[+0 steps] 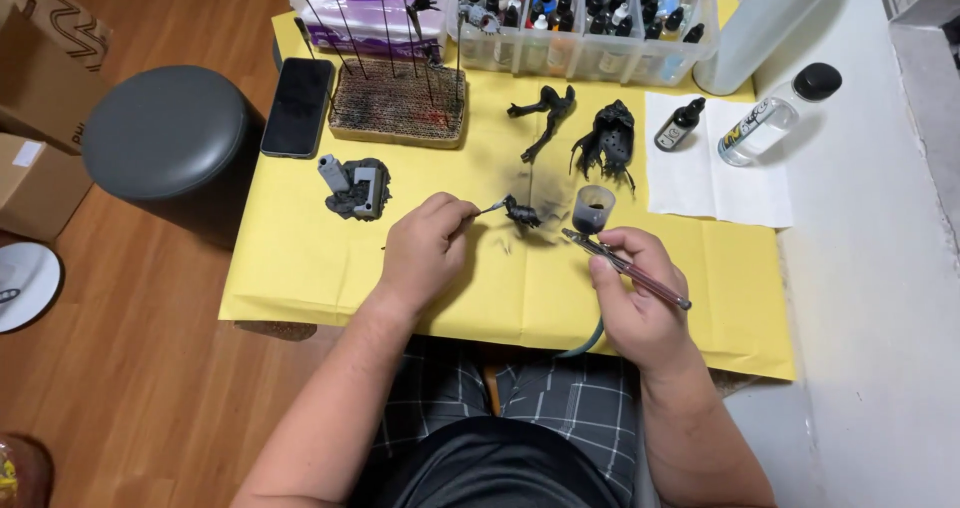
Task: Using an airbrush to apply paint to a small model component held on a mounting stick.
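Plaid-shorts lap nearest cam. Left hand pinches a stick w/ small black part over yellow paper on worktop; right hand grips airbrush, aimed at it. Wood floor, grey stool left, white surface right.

I see a table under yellow paper. Beyond my left hand: phone, cardboard block, grey model. Beyond my right hand: two black figures, white towel, bottle tray.
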